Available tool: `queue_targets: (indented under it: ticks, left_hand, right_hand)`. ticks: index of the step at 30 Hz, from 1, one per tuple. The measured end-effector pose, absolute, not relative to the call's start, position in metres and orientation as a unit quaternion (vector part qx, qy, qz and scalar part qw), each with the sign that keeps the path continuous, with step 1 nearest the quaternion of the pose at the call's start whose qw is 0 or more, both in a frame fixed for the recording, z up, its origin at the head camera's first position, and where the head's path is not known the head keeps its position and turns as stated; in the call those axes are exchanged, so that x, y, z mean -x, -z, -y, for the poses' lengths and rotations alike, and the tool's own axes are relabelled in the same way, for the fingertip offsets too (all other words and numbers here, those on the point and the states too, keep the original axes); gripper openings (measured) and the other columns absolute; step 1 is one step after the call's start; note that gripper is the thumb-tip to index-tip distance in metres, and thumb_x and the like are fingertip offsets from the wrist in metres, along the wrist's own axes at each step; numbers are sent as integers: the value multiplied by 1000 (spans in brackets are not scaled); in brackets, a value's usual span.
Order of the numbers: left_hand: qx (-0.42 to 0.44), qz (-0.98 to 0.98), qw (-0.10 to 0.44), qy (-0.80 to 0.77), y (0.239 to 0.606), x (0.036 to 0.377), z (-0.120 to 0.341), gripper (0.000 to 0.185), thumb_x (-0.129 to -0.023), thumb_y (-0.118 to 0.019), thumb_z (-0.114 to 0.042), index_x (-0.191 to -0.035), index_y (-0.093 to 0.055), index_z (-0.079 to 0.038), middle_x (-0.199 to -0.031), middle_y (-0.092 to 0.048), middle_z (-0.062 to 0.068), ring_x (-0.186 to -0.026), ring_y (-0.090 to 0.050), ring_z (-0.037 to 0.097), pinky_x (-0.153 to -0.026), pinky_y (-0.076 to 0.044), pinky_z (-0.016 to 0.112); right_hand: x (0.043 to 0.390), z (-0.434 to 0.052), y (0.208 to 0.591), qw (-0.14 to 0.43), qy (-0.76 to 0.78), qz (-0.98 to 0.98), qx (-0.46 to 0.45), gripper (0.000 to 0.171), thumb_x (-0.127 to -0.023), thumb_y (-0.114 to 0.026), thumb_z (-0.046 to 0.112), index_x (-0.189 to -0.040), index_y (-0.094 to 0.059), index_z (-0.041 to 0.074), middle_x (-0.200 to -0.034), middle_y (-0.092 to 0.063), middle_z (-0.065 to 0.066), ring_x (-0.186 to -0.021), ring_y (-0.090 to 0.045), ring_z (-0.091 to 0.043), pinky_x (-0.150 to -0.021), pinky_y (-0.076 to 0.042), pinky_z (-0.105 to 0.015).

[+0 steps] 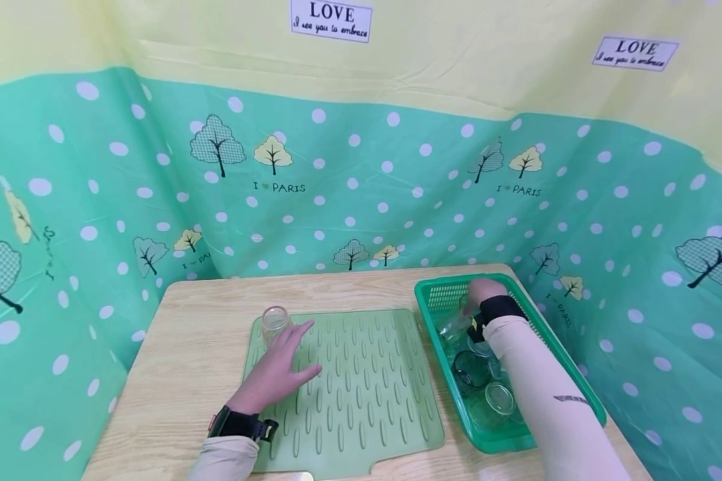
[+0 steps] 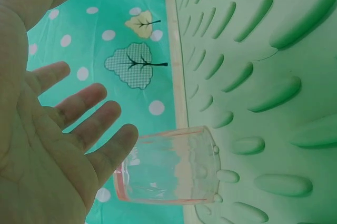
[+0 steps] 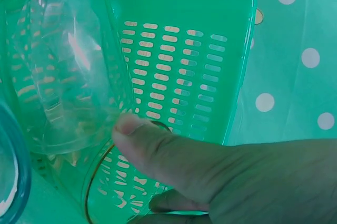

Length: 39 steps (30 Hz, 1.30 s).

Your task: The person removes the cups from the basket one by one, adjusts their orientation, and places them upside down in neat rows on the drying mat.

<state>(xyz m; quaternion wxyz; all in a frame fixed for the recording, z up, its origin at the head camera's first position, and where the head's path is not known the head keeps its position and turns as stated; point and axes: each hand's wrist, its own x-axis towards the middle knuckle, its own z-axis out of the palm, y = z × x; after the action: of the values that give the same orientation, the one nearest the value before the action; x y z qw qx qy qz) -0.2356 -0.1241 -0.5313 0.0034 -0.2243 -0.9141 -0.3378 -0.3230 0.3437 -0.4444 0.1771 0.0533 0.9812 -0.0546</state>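
I see a clear glass (image 3: 63, 71) inside the green basket (image 1: 442, 294), pinched by my right hand (image 1: 484, 294), the thumb (image 3: 158, 153) pressed against its rim; the other fingers are mostly hidden. More glasses (image 1: 487, 394) lie in the basket at the table's right side. My left hand (image 1: 279, 371) rests flat on the green ridged mat (image 1: 373, 387), fingers (image 2: 89, 108) spread and straight, just beside a small upright glass (image 1: 274, 322) at the mat's far left corner. All of it sits on the wooden table (image 1: 186, 361).
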Motion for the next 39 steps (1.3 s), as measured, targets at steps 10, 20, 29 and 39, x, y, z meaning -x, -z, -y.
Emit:
queue_targets:
  ticks: [10,20,29,39]
  left_hand:
    - [237,906,14,350,531,240,122,77,-90,-80,-44,-153,-46,-17,-150,-49,4,-141,-45,27,-113,-46,51]
    - [245,898,-1,366,533,248,110,79,-90,-80,-38,-156,-42,-18,-154,-46,9,-142,-45,32,-114,-44,55]
    - [236,898,-28,370,535,244,110,82,-92,-77,-45,-160,-37,-23,-157,-42,9,-144,-43,33,-113,-44,57]
    - [243,900,-17,361,536,244,112,83,-93,-76,-48,-161,-35,-23,-156,-45,8,-143,-45,31,-113,-45,56]
  right_hand:
    - [321,-346,448,158,59,-983,-71,23,-87,-84,26,-78,-74,7,-84,-70,-11,-81,-66,-29,-80,-59,-49]
    - [317,-341,443,156,39,-984,-79,25,-90,-81,26,-79,-72,5,-84,-70,-12,-81,-66,-28,-83,-59,-48]
    - [312,-331,435,140,47,-985,-89,20,-89,-82,22,-80,-76,5,-83,-71,-11,-80,-65,-27,-84,-59,-49]
    - [318,-338,442,142,34,-985,-90,22,-89,-81,23,-79,-74,5,-88,-72,-15,-84,-65,-30,-88,-57,-52]
